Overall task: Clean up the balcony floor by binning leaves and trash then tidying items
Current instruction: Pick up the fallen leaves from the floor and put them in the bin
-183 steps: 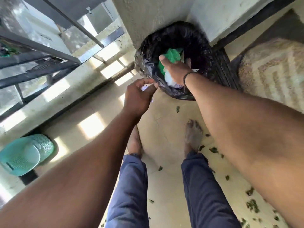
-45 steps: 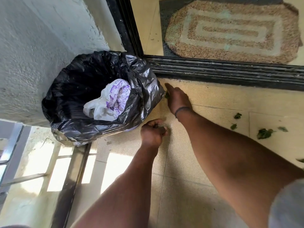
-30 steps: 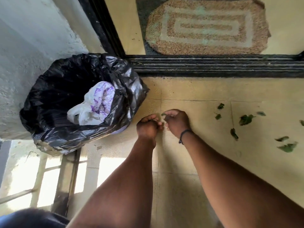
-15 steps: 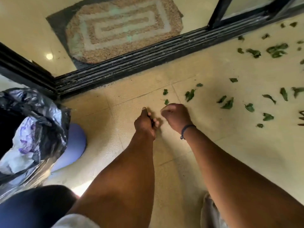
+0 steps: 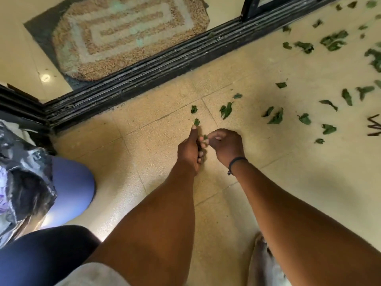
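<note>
From the head view, the only one I have, I look down at both forearms reaching to the balcony floor (image 5: 148, 153); my left hand (image 5: 190, 148) has its fingers curled in against the palm and looks to hold a small wad of leaves, though the palm faces away and I cannot confirm what is inside; my right hand (image 5: 225, 146) pinches a small green scrap (image 5: 205, 137) at the fingertips, right beside the left hand, as if passing it over.

The leaves (image 5: 225, 110) are what I am after; I judge them nearly weightless, thin, limp and easily torn or crumbled, lying flat on smooth tile, so a fingertip pinch at a raised edge or stem should lift them better than a flat press, and a breath of air could scatter them.

Counting: one leaf (image 5: 196, 121) touches the tip of the left hand; one more (image 5: 194, 109) lies just beyond it; about a dozen sit in the middle band to the right; roughly another dozen, blurred, spread towards the far right corner; call it two dozen or more, the exact number unclear.

One bin (image 5: 70, 188), blue and lined with a black bag (image 5: 24, 172), stands at the left edge, near my knee; one doormat (image 5: 127, 36) lies beyond the door track (image 5: 144, 75); dark twigs (image 5: 374, 125) lie at the right edge, number unclear.
</note>
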